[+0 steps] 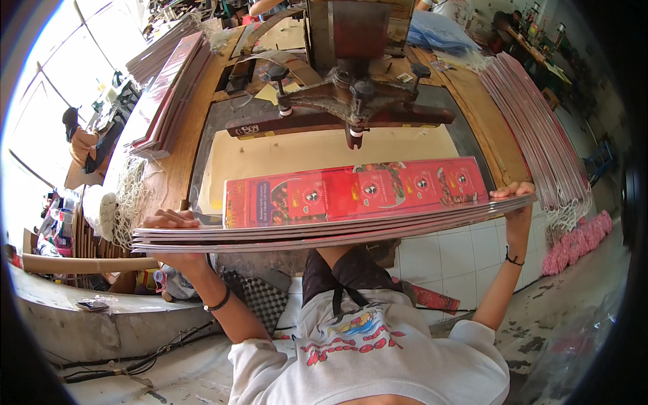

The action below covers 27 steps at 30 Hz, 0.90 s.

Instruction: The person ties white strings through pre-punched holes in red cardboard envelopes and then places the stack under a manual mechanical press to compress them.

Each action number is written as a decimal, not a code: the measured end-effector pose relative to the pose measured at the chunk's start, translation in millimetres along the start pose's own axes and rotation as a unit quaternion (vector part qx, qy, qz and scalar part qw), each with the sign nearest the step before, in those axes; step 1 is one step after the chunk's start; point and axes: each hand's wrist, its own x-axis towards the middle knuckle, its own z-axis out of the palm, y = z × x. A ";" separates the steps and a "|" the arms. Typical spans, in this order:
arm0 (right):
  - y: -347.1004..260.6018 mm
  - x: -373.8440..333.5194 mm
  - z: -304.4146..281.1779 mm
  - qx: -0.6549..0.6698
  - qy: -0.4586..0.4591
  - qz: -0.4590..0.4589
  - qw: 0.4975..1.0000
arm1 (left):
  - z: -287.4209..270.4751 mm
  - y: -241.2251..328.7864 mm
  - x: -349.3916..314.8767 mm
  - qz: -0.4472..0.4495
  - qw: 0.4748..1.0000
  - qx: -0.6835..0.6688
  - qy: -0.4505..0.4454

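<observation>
Both my hands hold a stack of long, thin printed panels (351,236) level in front of my body, its pale edges towards me. My left hand (171,221) is closed round the left end, fingers on top. My right hand (513,192) grips the right end, its fingers also over the top. Just beyond the stack, a red printed panel (391,189) with food pictures lies on the beige board (297,152) of the press bed; the stack hides its near edge. Over the board hangs a dark metal press head (354,101) with a crossbar and knobs.
Piles of similar panels stand at the left (172,94) and right (533,128) of the wooden table (482,135). White string (131,196) hangs at the left. A pink bundle (577,243) lies at the right. Other people work farther back.
</observation>
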 end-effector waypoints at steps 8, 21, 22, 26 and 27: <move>-94.3 -10.4 -51.6 -0.094 -0.072 0.085 0.989 | -2.4 3.5 83.2 0.153 0.953 -0.206 -0.161; -205.9 27.6 -94.3 -0.266 -0.335 0.222 0.876 | 6.3 53.6 116.7 0.165 0.844 -0.326 -0.393; -181.3 28.5 -71.7 -0.249 -0.409 0.208 0.853 | 15.7 53.8 116.1 0.165 0.842 -0.281 -0.430; -74.5 -37.5 30.1 0.044 -0.556 0.203 0.805 | 47.9 62.4 82.9 0.120 0.868 -0.310 -0.368; -53.1 -61.0 52.9 0.091 -0.541 0.217 0.807 | 45.9 60.2 83.1 0.134 0.860 -0.305 -0.386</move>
